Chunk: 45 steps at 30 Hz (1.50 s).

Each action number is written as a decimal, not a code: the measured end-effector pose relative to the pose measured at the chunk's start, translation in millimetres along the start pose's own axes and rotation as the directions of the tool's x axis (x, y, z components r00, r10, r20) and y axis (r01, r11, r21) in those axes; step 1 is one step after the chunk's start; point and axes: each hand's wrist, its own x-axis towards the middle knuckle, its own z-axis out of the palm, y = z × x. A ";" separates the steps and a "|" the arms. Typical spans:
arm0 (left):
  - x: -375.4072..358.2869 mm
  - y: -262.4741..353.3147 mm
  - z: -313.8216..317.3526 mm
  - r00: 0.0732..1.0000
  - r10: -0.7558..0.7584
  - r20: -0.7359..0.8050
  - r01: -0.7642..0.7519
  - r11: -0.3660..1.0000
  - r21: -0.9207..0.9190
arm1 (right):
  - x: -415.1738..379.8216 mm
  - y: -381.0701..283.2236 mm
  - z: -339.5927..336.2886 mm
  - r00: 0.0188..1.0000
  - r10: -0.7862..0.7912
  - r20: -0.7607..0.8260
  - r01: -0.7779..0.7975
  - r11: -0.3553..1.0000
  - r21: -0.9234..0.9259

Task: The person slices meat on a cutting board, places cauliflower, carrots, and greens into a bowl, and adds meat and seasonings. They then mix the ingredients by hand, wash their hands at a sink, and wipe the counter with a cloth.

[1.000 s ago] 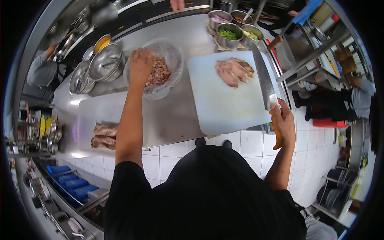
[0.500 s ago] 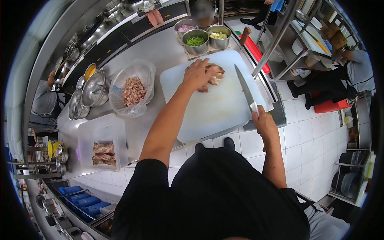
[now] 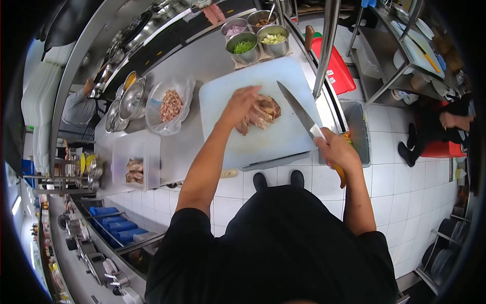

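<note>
A piece of meat (image 3: 267, 111) lies on the white cutting board (image 3: 223, 147). My left hand (image 3: 239, 107) is at the meat's left side, fingers stretched out and thumb lower down by its edge. Whether the palm presses on the meat is hard to see. In my right hand (image 3: 338, 150) is a kitchen knife (image 3: 298, 110), its wrapped fingers on the handle. The blade points up and left over the board's right part, apart from the meat. The handle's yellow-orange end shows below my fist.
Behind the board stand metal pots of chopped greens (image 3: 244, 47), pale yellow pieces (image 3: 274, 38) and purple slices (image 3: 235, 30). To the left are a plastic-lined bowl of diced meat (image 3: 171, 105) and a clear tub (image 3: 151, 164) with meat. A metal post (image 3: 328, 48) rises at right; a co-worker (image 3: 445, 124) stands beyond.
The meat now lies unfolded and shows more of its surface, nearer me on the board. My left hand has shifted toward me with it. The camera view has turned; the knife stays in my right hand.
</note>
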 end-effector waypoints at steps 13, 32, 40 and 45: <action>-115.1 14.0 -5.9 0.983 0.102 -0.150 -0.047 0.942 0.331 | 7.9 -47.3 18.0 0.954 -0.273 -0.123 0.222 0.921 -0.320; -72.3 22.3 -2.1 0.928 0.359 -0.096 -0.256 0.806 0.533 | 19.9 -48.0 34.5 0.906 -0.282 -0.316 0.099 0.866 -0.490; -70.0 5.7 -0.6 0.972 0.131 -0.195 -0.026 0.883 0.468 | 5.9 -39.0 26.7 0.945 -0.223 -0.237 0.073 0.855 -0.514; -39.4 27.7 -3.3 0.984 0.175 -0.027 -0.147 0.895 0.420 | 9.2 -30.8 21.0 0.931 -0.191 -0.310 0.073 0.931 -0.357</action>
